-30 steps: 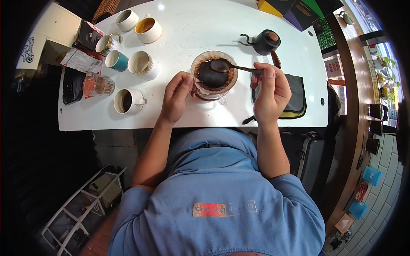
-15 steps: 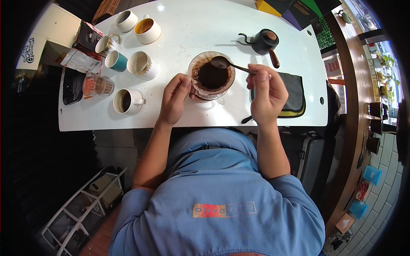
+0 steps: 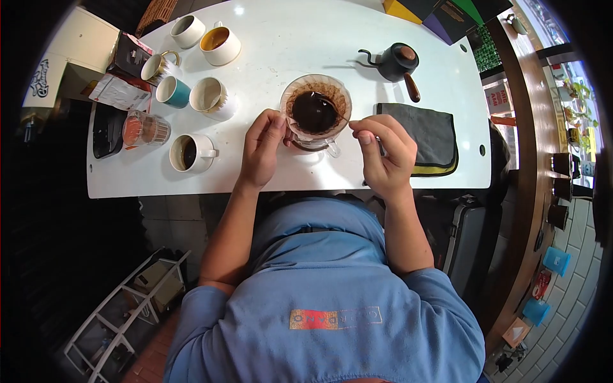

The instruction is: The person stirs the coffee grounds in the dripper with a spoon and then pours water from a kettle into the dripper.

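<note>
A glass coffee dripper (image 3: 317,112) with a paper filter full of dark wet grounds stands on a glass server on the white table (image 3: 287,45). My left hand (image 3: 263,147) grips the dripper's left side. My right hand (image 3: 383,153) holds a metal spoon (image 3: 338,116) by its handle, and the spoon's bowl is dipped into the grounds. A black gooseneck kettle (image 3: 397,64) stands behind the dripper, to the right.
A dark folded cloth (image 3: 428,137) lies right of my right hand. Several cups stand at the left, among them a white cup of coffee (image 3: 190,152) and a teal cup (image 3: 174,90). A glass jar (image 3: 143,127) and packets lie near the left edge. Coloured boxes (image 3: 440,16) sit at the back.
My right hand has come down and toward me, lowering the spoon from above the dripper's rim into the grounds. The left hand has stayed on the dripper.
</note>
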Available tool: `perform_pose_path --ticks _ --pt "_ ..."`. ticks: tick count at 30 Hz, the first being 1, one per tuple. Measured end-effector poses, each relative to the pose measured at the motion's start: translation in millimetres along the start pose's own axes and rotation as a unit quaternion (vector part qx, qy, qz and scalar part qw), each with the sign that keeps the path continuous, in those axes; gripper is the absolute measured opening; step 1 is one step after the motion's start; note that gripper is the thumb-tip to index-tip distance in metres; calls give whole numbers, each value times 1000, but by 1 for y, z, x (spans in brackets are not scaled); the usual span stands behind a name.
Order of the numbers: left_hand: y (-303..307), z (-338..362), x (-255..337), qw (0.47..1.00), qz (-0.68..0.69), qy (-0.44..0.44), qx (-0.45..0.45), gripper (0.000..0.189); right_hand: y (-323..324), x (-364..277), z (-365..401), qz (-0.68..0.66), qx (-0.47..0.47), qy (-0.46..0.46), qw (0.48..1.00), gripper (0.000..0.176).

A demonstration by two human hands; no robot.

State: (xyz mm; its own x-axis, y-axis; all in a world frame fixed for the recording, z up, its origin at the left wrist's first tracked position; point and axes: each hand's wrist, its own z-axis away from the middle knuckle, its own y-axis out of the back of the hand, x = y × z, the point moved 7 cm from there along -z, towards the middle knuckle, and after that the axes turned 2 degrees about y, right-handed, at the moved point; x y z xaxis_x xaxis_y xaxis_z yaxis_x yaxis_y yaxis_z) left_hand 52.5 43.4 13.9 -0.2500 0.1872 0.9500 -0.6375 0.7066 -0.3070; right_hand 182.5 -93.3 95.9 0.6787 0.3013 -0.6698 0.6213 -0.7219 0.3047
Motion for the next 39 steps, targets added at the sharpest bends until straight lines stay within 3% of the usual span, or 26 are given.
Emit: perform_pose_path --ticks 10,12,17,20,24,26,29,39 --pt "-3 3 -3 1000 -24 15 1 20 -8 12 21 -80 60 -120 988 9" --pt "-5 3 -2 1000 -30 2 -4 21 -8 21 28 -169 114 -202 958 14" --pt "-6 5 -2 999 -45 -2 -3 22 -9 26 36 -250 169 -266 916 23" --pt "-7 4 -1 999 -53 -7 -4 23 -8 28 38 -317 196 -276 886 23" --pt "-6 3 -2 998 -61 -8 -5 23 -7 23 39 -320 184 -251 895 24" --pt "-6 3 -2 998 -57 -7 -7 23 -4 14 34 -292 167 -160 928 25" --pt "-8 2 -2 999 -47 -6 -9 23 -2 5 31 -249 133 -117 952 24" --pt "-7 -1 -3 1000 -25 5 -17 21 3 7 26 -238 140 -143 950 23"
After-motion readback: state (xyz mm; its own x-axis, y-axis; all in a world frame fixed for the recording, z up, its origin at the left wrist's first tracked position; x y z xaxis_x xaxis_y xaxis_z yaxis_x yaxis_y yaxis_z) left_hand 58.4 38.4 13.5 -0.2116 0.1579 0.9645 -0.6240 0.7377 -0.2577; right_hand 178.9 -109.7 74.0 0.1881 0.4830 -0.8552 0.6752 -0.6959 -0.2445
